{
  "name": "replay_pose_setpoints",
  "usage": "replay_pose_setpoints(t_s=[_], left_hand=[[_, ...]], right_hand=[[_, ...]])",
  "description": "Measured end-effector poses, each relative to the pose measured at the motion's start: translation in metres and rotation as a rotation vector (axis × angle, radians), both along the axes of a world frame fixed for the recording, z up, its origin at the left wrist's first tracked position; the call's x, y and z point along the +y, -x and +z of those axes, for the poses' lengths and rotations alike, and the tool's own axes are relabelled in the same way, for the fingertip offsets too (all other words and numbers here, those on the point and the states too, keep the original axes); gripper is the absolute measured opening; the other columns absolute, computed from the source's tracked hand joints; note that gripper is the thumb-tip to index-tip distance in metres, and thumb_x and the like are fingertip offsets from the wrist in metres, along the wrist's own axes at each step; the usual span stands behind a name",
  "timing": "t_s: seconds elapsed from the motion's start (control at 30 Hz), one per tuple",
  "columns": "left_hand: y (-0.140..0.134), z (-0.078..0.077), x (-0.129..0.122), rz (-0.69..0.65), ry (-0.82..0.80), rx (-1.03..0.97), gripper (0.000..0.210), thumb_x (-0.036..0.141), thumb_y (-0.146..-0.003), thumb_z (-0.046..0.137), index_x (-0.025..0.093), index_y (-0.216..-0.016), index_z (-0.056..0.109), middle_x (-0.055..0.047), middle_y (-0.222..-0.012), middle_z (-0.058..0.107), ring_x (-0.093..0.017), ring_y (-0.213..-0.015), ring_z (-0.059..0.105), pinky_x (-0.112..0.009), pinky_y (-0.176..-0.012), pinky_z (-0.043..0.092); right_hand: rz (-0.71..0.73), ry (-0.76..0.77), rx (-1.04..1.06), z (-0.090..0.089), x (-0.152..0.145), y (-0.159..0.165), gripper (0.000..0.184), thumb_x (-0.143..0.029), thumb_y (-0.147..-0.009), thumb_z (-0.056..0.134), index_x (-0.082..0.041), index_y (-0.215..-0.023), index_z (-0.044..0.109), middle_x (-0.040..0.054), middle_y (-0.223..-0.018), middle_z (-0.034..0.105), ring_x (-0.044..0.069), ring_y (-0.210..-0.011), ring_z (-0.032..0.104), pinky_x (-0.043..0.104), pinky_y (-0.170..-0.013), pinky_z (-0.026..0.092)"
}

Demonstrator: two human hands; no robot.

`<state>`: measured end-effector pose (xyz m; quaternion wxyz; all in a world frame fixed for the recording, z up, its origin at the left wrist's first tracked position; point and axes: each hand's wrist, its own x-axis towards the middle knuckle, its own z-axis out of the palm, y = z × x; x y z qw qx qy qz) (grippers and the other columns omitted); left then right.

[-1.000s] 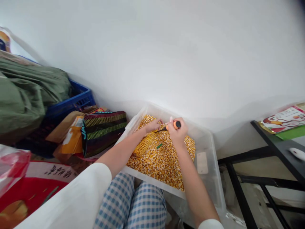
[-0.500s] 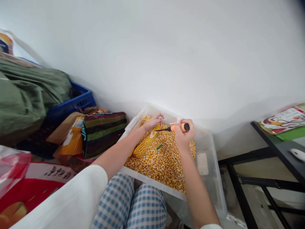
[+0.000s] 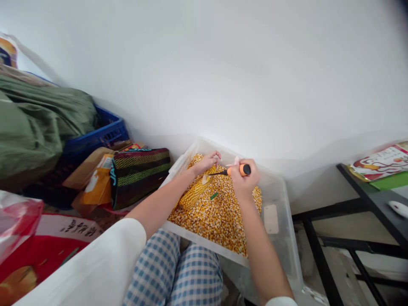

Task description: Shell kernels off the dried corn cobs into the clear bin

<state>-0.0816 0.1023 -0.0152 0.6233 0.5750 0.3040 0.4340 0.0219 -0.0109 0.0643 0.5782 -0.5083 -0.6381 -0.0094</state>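
In my right hand [image 3: 246, 180] is a screwdriver [image 3: 234, 171] with an orange and black handle, fingers wrapped round it. Its dark shaft points left, its tip close to my left hand [image 3: 207, 162]. The left fingers are curled at a yellow corn cob [image 3: 211, 170], mostly hidden under them. Just below, more ears of corn [image 3: 194, 196] lie on the loose corn kernels [image 3: 219, 219]. A small green piece [image 3: 213, 196] rests on the kernels between my arms. All of this sits in a translucent plastic bin [image 3: 288, 238] in front of my knees.
To the left stand a blue crate [image 3: 110, 127] under green cloth [image 3: 41, 119], a striped mesh bag [image 3: 140, 174] and a red and white bag [image 3: 63, 238]. A black-framed table [image 3: 372, 191] with a packet [image 3: 382, 161] is at right. A white wall [image 3: 223, 76] rises behind the bin.
My right hand and the screwdriver have shifted very slightly left. The left hand stays at the corn cob, and the view has moved a little.
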Motion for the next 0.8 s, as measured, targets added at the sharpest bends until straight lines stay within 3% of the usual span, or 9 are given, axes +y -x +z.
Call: replay_pose_setpoints(t_s=[0.2,0.37,0.8], left_hand=[[-0.001,-0.009,0.007,-0.028,-0.054,0.003,0.013,0.014,-0.072,0.046,0.018,-0.084,0.050,0.004,-0.059,0.050,-0.010,-0.056,0.046,-0.019,-0.055,0.036],[0.000,-0.009,0.006,-0.065,-0.052,-0.011,0.016,0.013,-0.070,0.046,0.018,-0.085,0.049,0.004,-0.059,0.049,-0.008,-0.052,0.043,-0.019,-0.052,0.034],[-0.002,-0.015,0.011,-0.001,-0.069,0.035,0.016,0.013,-0.069,0.044,0.018,-0.084,0.049,0.004,-0.060,0.049,-0.010,-0.056,0.047,-0.019,-0.055,0.036]], right_hand=[[0.004,-0.018,0.004,0.003,-0.001,-0.002,0.017,-0.030,-0.076,0.056,-0.019,-0.066,0.048,-0.0042,-0.054,0.051,0.010,-0.048,0.050,0.023,-0.052,0.041],[0.018,-0.039,-0.015,-0.002,0.000,0.004,0.016,-0.029,-0.075,0.057,-0.019,-0.064,0.048,-0.0053,-0.052,0.047,0.008,-0.044,0.044,0.021,-0.047,0.038],[0.024,-0.030,-0.010,0.003,-0.003,0.000,0.015,-0.028,-0.075,0.055,-0.019,-0.065,0.048,-0.0045,-0.054,0.050,0.009,-0.049,0.049,0.022,-0.052,0.041]])
